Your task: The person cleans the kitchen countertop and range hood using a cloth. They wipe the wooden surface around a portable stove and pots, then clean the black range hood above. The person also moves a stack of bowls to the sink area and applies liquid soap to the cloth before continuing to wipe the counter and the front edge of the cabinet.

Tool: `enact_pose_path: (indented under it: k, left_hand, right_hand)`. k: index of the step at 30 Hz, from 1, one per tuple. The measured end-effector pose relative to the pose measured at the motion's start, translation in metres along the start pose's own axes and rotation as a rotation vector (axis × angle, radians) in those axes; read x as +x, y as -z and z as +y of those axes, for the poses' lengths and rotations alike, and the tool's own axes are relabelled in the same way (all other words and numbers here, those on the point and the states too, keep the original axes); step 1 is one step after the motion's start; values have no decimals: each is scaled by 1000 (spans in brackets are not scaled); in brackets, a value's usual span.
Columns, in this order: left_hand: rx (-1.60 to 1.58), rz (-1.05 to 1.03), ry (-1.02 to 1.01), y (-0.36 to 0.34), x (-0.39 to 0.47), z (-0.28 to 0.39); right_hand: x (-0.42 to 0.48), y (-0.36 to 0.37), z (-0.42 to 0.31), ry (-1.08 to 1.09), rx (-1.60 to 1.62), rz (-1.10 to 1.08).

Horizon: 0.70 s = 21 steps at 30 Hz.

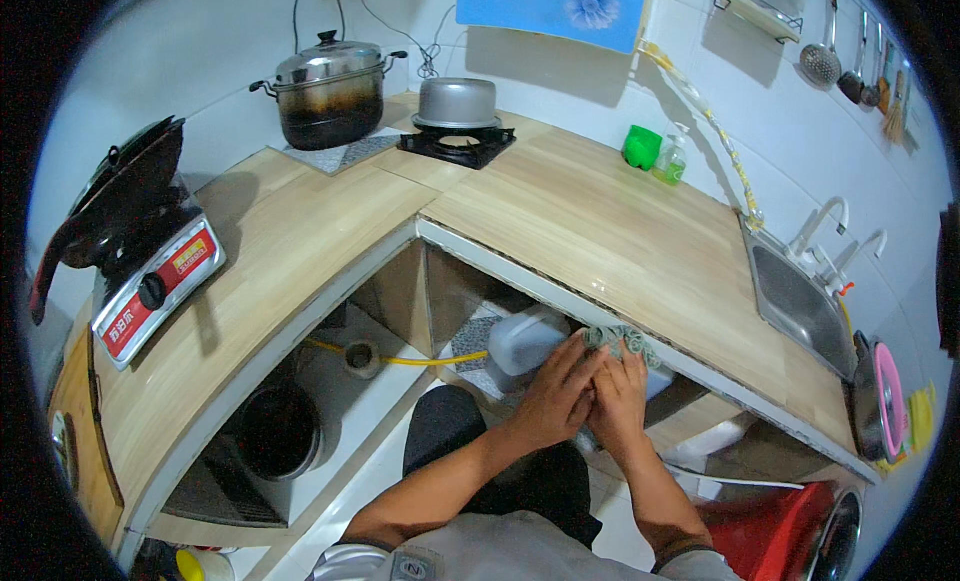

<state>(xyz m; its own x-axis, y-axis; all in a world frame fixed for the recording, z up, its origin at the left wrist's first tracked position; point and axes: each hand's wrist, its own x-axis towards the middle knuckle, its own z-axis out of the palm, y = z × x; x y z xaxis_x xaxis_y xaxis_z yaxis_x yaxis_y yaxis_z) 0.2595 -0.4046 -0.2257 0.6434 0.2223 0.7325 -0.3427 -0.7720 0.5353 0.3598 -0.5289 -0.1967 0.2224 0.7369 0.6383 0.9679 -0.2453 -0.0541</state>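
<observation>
My left hand (553,398) and my right hand (619,392) are close together at the front edge of the wood-patterned countertop (585,228). Their fingers are on a grey-green, curly bundle that looks like a scouring pad (616,341). The bundle lies along the counter's front edge, and the fingers hide its lower part. Behind my left hand, in the open space under the counter, stands a translucent plastic jug (529,339).
A gas stove (161,288) bears a dark wok (124,198) on the left. Farther back are a steamer pot (330,93) and an upturned metal pot (457,103) on a black burner stand (457,146). A soap bottle (672,159) and a steel sink (799,296) are to the right.
</observation>
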Motion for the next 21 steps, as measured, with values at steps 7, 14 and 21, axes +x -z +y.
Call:
enact_pose_path:
  k: [7, 14, 21]
  left_hand:
    - [-552, 89, 296, 2, -10, -17]
    - [-999, -177, 845, 5, -14, -11]
    - [-1046, -224, 716, -5, -17, 10]
  right_hand:
    - [1, 34, -15, -312, 645, 114]
    - [-9, 23, 2, -406, 955, 253]
    - [-12, 41, 4, -348, 784, 180]
